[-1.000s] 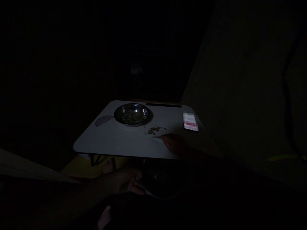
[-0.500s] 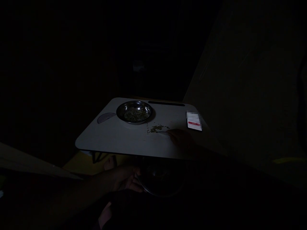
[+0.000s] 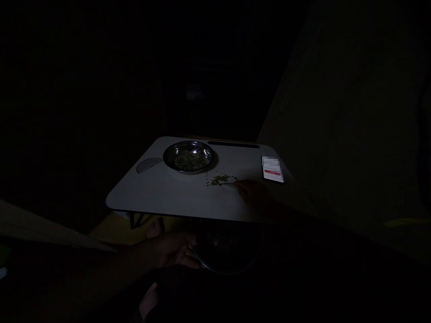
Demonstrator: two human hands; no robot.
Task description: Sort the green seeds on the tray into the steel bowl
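At the white table (image 3: 158,193), I see the right hand (image 3: 249,190) pinching a thin pale thing (image 3: 229,185) beside little green bits (image 3: 218,180), near a shiny bowl (image 3: 187,172). Below, the left hand's (image 3: 182,255) fingers grip a dark bowl (image 3: 220,258) by its rim.

The person's bare left hand (image 3: 182,256) has slender fingers and runs into a narrow wrist; the bare left forearm (image 3: 134,261) is long and smooth in outline, widening away from the wrist until it fades into shadow. The bare right hand (image 3: 252,192) is a compact, rounded shape, its forearm and any sleeve too dark to make out.
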